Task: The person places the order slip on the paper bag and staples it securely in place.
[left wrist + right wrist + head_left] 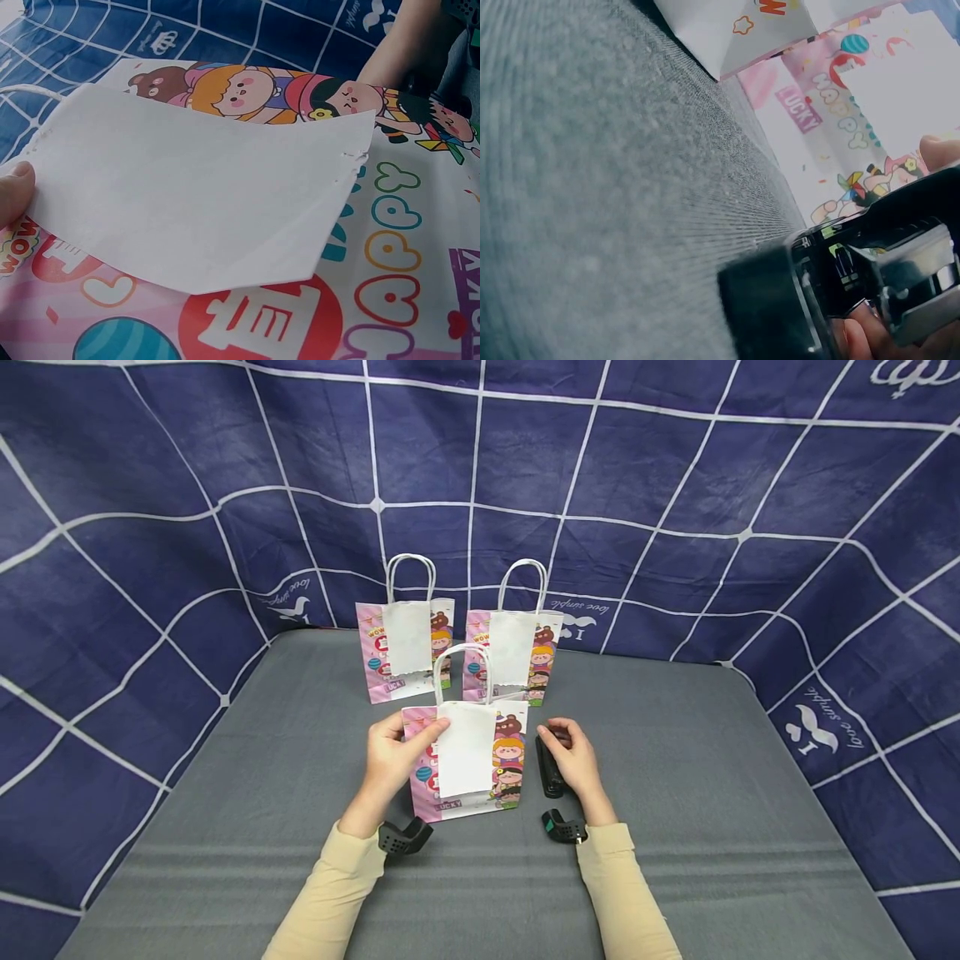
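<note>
A pink and white paper gift bag (422, 789) with cartoon figures and a white twisted handle stands at the table's middle. Over its front hangs a white paper flap (466, 752), whose lower part lifts off the bag in the left wrist view. My left hand (390, 756) grips the bag's upper left edge, thumb (16, 191) on the front by the flap. To the right of the bag, my right hand (576, 762) holds a black stapler (551, 772), with fingers below its metal part in the right wrist view. The stapler is apart from the flap.
Behind stand two matching gift bags, a left one (372, 653) and a right one (476, 647), each with a white flap and upright handles. Grey cloth (720, 793) covers the table. A dark blue curtain (637, 468) with white grid lines borders its back and sides.
</note>
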`<state>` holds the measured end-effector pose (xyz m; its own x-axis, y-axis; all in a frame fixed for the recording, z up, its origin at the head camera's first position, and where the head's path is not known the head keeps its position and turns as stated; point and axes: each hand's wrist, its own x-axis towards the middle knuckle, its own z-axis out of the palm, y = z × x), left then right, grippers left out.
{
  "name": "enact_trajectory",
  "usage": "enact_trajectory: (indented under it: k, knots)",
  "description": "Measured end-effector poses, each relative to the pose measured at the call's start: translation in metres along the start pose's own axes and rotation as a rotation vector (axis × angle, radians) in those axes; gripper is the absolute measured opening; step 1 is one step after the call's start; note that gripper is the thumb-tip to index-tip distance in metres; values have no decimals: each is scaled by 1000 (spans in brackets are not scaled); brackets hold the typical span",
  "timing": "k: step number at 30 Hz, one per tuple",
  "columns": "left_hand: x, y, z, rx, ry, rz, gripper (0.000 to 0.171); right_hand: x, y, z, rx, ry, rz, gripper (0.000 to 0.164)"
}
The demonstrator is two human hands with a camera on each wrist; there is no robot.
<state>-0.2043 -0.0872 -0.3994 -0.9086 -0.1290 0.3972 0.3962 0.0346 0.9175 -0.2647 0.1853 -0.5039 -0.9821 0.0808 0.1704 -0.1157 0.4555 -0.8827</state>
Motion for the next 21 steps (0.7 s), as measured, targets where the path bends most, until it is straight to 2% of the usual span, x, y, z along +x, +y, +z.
enact_trajectory:
  k: [7,13,21]
  knots:
    - [0,-1,0,15,2,6,14,1,2,-1,-26,-51,10,44]
    - [-1,0,1,-8,-4,1,14,0,0,0,9,-22,-1,41]
    - [-1,1,2,-16,-4,-17,15,-2,-3,1,63,35,-119,43]
